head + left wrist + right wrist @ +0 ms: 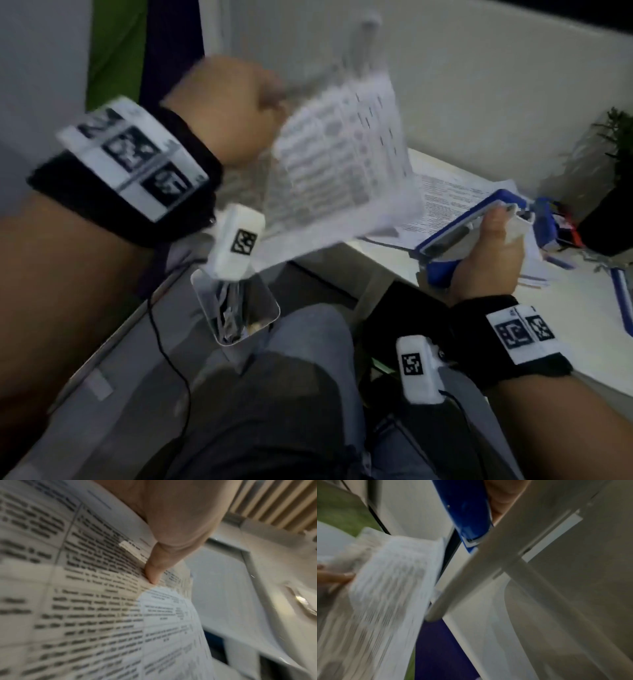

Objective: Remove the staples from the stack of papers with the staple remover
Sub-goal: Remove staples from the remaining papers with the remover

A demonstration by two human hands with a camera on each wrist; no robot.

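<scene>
My left hand [233,102] holds a stack of printed papers [339,161] up in the air at upper centre, gripping it at its top corner. In the left wrist view a finger [154,572] presses on the printed sheets [85,588], which are blurred. My right hand [489,253] grips a blue and white staple remover [469,226] above the desk edge, to the right of the stack and apart from it. The right wrist view has the tool's blue body [469,513] above the papers [393,581]. No staple is visible.
More printed sheets [455,195] lie on the white desk [582,301]. A potted plant [613,185] stands at the far right with blue items [548,219] beside it. A clear container [236,311] of scraps sits below the stack near my lap.
</scene>
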